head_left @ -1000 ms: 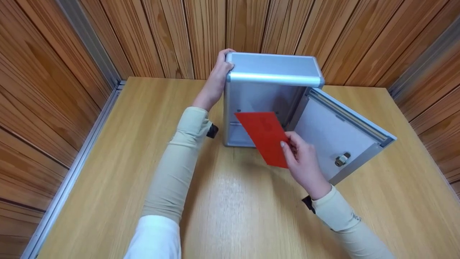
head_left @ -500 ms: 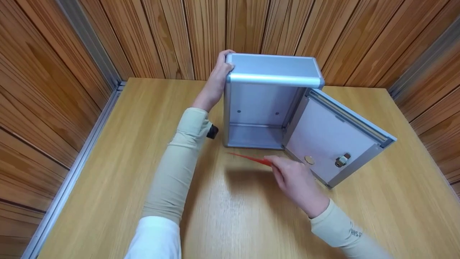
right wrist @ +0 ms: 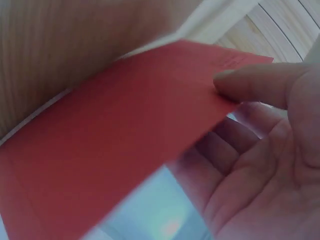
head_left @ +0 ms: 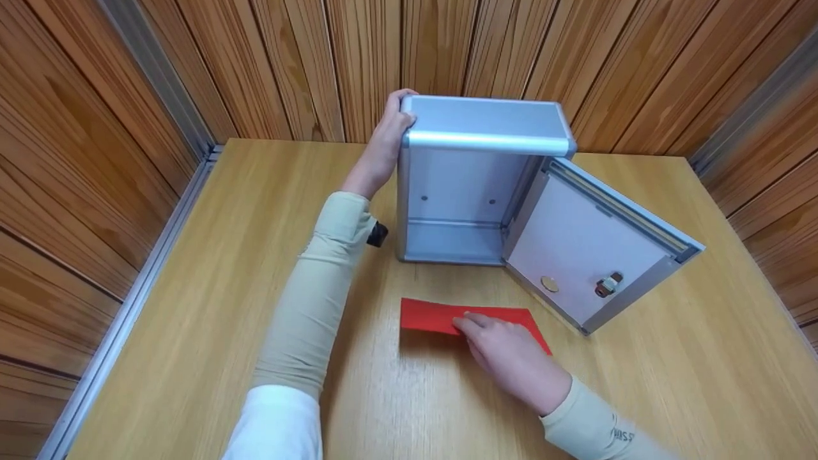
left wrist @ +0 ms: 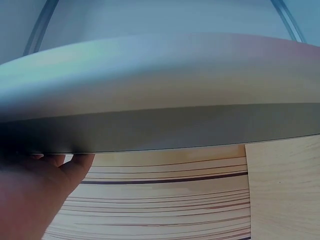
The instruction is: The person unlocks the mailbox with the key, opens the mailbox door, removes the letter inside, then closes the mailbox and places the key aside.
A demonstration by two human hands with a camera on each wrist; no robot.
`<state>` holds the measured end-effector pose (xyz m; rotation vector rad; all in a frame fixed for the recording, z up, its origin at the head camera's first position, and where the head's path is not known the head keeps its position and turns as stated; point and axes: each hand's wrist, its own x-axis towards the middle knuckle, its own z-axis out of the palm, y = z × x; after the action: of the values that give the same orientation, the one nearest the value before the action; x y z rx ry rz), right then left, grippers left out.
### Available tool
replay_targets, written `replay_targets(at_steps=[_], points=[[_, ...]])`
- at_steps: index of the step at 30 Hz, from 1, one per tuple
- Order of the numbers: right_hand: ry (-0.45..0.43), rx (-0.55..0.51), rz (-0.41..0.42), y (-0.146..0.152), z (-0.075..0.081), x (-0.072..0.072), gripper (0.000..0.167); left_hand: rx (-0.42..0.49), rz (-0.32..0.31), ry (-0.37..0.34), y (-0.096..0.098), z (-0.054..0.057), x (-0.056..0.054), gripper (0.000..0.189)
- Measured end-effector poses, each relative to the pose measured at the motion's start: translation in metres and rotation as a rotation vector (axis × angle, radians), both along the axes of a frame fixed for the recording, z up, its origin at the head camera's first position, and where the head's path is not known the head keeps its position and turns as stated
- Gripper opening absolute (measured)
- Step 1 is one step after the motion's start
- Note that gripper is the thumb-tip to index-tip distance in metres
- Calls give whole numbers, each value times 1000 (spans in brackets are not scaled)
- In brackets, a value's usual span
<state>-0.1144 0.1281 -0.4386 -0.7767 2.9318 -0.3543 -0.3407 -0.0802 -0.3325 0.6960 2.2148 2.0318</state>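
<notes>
A silver metal mailbox (head_left: 489,118) stands upright on the table with its front wide open. My left hand (head_left: 383,137) grips its upper left corner, thumb at the top edge and fingers round the back. In the left wrist view, the fingertips (left wrist: 80,162) reach behind the box's side wall. My right hand (head_left: 511,358) pinches a red envelope (head_left: 428,316) by its near long edge, in front of the mailbox and low over the table. From the right wrist view, the thumb (right wrist: 250,85) lies on one face of the envelope and the fingers are behind it.
The mailbox door (head_left: 562,236) hangs open to the right, with a lock (head_left: 608,284) and a small round tan disc (head_left: 549,283) on its inner face. The wooden table (head_left: 268,172) is bounded by wood-panelled walls (head_left: 370,64) at the back and sides.
My right hand has drawn the red envelope from before the mailbox opening down toward me, tilting it edge-on and then nearly flat. The left hand and mailbox have stayed put.
</notes>
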Motion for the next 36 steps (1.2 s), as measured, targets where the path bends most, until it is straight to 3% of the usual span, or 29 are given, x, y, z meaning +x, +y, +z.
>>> replay_targets(at_steps=[5,13,18,36], points=[[-76,39,14,0,-12,4,54,1,-2,2,0,0,1,48],[-31,44,56,3,-26,7,50,11,-11,-5,1,1,-1,48],[-77,32,61,5,-32,6,49,22,-12,-2,1,0,-1,48],[-160,-7,35,5,-30,-10,52,5,-1,-8,0,-2,0,49]])
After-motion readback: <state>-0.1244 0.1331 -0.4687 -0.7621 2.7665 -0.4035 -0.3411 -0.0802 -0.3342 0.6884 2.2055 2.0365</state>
